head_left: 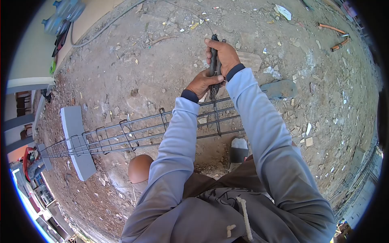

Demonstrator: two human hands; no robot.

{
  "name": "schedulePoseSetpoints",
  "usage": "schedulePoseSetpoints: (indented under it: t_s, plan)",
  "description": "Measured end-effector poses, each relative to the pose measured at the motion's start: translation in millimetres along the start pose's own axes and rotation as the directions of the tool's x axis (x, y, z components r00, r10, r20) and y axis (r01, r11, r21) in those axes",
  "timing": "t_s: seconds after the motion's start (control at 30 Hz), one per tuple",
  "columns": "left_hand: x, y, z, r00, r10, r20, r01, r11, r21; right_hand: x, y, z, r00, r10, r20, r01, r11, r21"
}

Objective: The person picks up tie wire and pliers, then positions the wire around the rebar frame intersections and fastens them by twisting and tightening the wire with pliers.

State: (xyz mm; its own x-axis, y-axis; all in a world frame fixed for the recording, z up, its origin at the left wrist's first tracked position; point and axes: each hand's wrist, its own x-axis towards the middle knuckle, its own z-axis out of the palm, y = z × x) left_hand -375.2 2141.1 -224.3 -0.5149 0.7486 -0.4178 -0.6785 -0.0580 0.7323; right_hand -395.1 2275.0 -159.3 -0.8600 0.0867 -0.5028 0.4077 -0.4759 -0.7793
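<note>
Both of my hands are on a dark hand tool (213, 65) with long handles, held upright above the rebar cage. My left hand (204, 83) is closed round the lower part of the tool, near its jaws. Higher up, my right hand (223, 56) wraps round the handles, its thumb near the top. The tool's lower end meets the top bar of the rebar cage (146, 128), beside a cross tie (217, 117). Whether wire sits in the jaws is too small to tell. The cage runs from under my right forearm to the far left.
A grey block (77, 141) lies under the cage at left. Beyond my right wrist is a flat, dusty blue-grey piece (279, 89). Orange-brown pieces (339, 43) lie at upper right, water bottles (65, 16) at upper left. Rubble dots the dirt ground. My knee and foot are below the cage.
</note>
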Motion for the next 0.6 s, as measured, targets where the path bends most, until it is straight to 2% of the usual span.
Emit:
schedulePoseSetpoints:
  t_s: [0.03, 0.1, 0.13, 0.17, 0.2, 0.23, 0.3, 0.37, 0.4, 0.5, 0.53, 0.6]
  plan:
    - [-3.7, -3.0, 5.9, 0.993, 0.100, -0.068, -0.095, 0.994, 0.060, 3.7, 0.3, 3.3, 0.998, -0.034, -0.050, 0.032, 0.999, -0.041]
    - [-10.1, -12.5, 17.5, 0.936, 0.299, -0.186, -0.262, 0.945, 0.197, 16.4, 7.4, 13.2, 0.974, -0.140, -0.178, 0.094, 0.965, -0.244]
    - [-9.4, -18.3, 17.9, 0.923, 0.299, -0.243, -0.226, 0.931, 0.286, 22.8, 14.5, 20.0, 0.940, -0.225, -0.258, 0.122, 0.924, -0.364]
    - [-9.1, -23.5, 18.3, 0.901, 0.325, -0.288, -0.261, 0.935, 0.240, 28.1, 20.1, 25.2, 0.892, -0.319, -0.321, 0.136, 0.866, -0.482]
    - [-8.0, -28.1, 18.7, 0.876, 0.351, -0.332, -0.300, 0.934, 0.195, 21.0, 16.8, 31.2, 0.861, -0.335, -0.383, 0.093, 0.844, -0.529]
    - [-6.3, -32.2, 19.1, 0.848, 0.374, -0.376, -0.343, 0.928, 0.149, 23.8, 17.5, 30.5, 0.872, -0.313, -0.377, 0.076, 0.847, -0.527]
    - [-9.0, -35.7, 16.1, 0.858, 0.347, -0.379, -0.334, 0.937, 0.100, 30.8, 20.0, 24.2, 0.891, -0.269, -0.367, 0.038, 0.848, -0.528]
    - [-13.9, -35.6, 14.9, 0.861, 0.303, -0.409, -0.300, 0.951, 0.072, 38.4, 17.2, 9.9, 0.946, -0.154, -0.285, 0.019, 0.904, -0.427]
    - [-13.4, -38.2, 12.0, 0.835, 0.362, -0.414, -0.354, 0.930, 0.099, 39.3, 15.7, 3.9, 0.967, -0.097, -0.234, 0.003, 0.928, -0.372]
    - [-14.4, -46.5, 6.8, 0.815, 0.296, -0.498, -0.308, 0.949, 0.061, 35.2, 12.8, -7.3, 0.996, 0.009, -0.088, -0.026, 0.981, -0.193]
    - [-13.1, -51.4, 2.8, 0.796, 0.337, -0.503, -0.285, 0.941, 0.180, 32.7, 6.2, -10.7, 0.992, 0.113, -0.055, -0.122, 0.968, -0.218]
    - [-10.3, -55.9, -2.6, 0.759, 0.423, -0.494, -0.225, 0.884, 0.411, 23.3, -7.4, -13.7, 0.984, 0.176, 0.006, -0.173, 0.972, -0.158]
